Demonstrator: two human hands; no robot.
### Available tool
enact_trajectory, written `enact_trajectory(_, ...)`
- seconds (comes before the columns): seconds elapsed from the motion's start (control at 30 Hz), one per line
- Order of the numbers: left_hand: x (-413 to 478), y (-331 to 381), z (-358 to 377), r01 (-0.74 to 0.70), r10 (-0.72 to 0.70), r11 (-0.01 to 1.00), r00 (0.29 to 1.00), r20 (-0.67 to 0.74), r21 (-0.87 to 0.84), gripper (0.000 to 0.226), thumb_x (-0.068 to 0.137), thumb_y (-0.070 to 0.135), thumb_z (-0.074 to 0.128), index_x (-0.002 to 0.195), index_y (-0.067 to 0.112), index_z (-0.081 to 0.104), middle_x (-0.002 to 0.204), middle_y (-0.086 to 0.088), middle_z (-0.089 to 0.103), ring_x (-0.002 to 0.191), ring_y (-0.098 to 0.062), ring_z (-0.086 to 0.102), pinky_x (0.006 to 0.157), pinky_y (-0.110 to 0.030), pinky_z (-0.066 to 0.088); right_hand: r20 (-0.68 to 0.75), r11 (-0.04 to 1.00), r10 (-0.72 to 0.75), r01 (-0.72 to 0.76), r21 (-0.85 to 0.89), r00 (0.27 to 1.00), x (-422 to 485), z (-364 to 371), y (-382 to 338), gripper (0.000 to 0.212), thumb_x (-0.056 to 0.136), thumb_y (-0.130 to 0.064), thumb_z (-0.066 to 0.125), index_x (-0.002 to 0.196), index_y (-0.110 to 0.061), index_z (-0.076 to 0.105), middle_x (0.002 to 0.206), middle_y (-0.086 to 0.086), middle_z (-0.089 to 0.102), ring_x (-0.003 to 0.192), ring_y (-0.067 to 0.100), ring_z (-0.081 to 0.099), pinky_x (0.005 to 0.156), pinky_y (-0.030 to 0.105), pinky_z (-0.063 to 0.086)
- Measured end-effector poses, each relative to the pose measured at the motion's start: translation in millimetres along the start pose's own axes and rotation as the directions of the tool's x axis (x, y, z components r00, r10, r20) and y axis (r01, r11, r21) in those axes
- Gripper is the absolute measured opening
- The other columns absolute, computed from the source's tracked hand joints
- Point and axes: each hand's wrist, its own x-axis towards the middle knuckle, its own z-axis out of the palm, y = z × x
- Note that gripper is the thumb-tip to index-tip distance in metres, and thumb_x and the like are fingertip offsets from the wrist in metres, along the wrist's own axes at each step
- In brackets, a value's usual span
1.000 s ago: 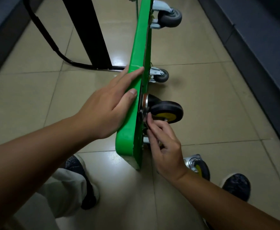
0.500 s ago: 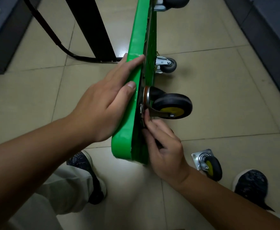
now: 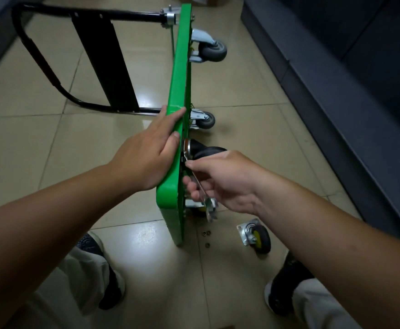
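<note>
A green platform cart [image 3: 179, 74] stands on its long edge on the tiled floor, wheels facing right. My left hand [image 3: 148, 153] lies flat against its top edge with straight fingers. My right hand [image 3: 220, 179] grips a thin metal wrench [image 3: 202, 194], whose head sits at the mounting plate of a black caster [image 3: 201, 148] on the cart's underside. My right hand hides most of that caster.
Two grey casters [image 3: 212, 49] [image 3: 205, 119] are fixed further along the cart. A loose black-and-yellow caster [image 3: 257, 237] and a few small nuts [image 3: 206, 233] lie on the floor. The black folded handle [image 3: 37, 60] rests at the left. A dark cabinet [image 3: 336, 91] runs along the right.
The view has pulled back and tilted up, showing the whole cart. My right hand moved from fingering the caster plate to holding a wrench there. My left hand stays on the edge.
</note>
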Motion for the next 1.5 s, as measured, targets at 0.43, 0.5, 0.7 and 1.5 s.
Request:
enact_trajectory(0.43, -0.1, -6.5, -3.1, -0.043, 0.043, 0.999, 0.999, -0.005, 0.004, 0.061, 0.097, 0.051, 0.018, 0.158, 0.049, 0.013, 0.170, 0.009, 0.010, 0.146, -0.023, 0.037, 0.108, -0.036, 0.036, -0.005, 0.479, -0.823, 0.690, -0.542, 0.568, 16.9, -43.9, 93.0, 0.040, 0.098, 0.001, 0.058, 0.137, -0.009, 0.061, 0.101, 0.004, 0.066, 0.089, 0.007, 0.062, 0.082, 0.019, 0.050)
enact_trajectory(0.5, 1.0, -9.6, -1.0, -0.057, 0.057, 0.998, 0.998, -0.024, -0.001, 0.060, 0.098, 0.050, 0.020, 0.158, 0.049, 0.015, 0.169, 0.013, 0.013, 0.146, -0.017, 0.035, 0.104, -0.030, 0.033, 0.066, 0.365, -0.879, 0.756, -0.544, 0.472, 34.1, -40.1, 100.7, 0.040, 0.098, 0.004, 0.059, 0.137, -0.004, 0.059, 0.106, 0.007, 0.063, 0.099, 0.017, 0.062, 0.088, 0.026, 0.050)
enact_trajectory(0.7, 2.3, -17.2, 1.0, -0.081, 0.080, 0.997, 0.995, -0.057, -0.015, 0.055, 0.102, 0.044, 0.025, 0.157, 0.049, 0.020, 0.167, 0.017, 0.017, 0.149, -0.002, 0.025, 0.109, -0.022, 0.028, 0.002, 0.350, -0.921, 0.827, -0.441, 0.390, 76.7, -25.6, 111.5, 0.039, 0.098, 0.006, 0.057, 0.137, 0.002, 0.056, 0.106, 0.011, 0.062, 0.097, 0.022, 0.062, 0.086, 0.031, 0.051)
enact_trajectory(1.5, 3.1, -13.4, 1.7, -0.041, 0.036, 0.995, 0.998, -0.057, -0.092, 0.056, 0.101, 0.037, 0.029, 0.157, 0.043, 0.026, 0.164, 0.015, 0.030, 0.147, -0.004, 0.033, 0.116, -0.044, 0.036, 0.104, 0.151, -0.960, 0.795, -0.587, 0.259, 90.0, -21.6, 128.3, 0.040, 0.095, 0.011, 0.059, 0.133, 0.017, 0.051, 0.101, 0.019, 0.062, 0.092, 0.023, 0.063, 0.090, 0.020, 0.049)
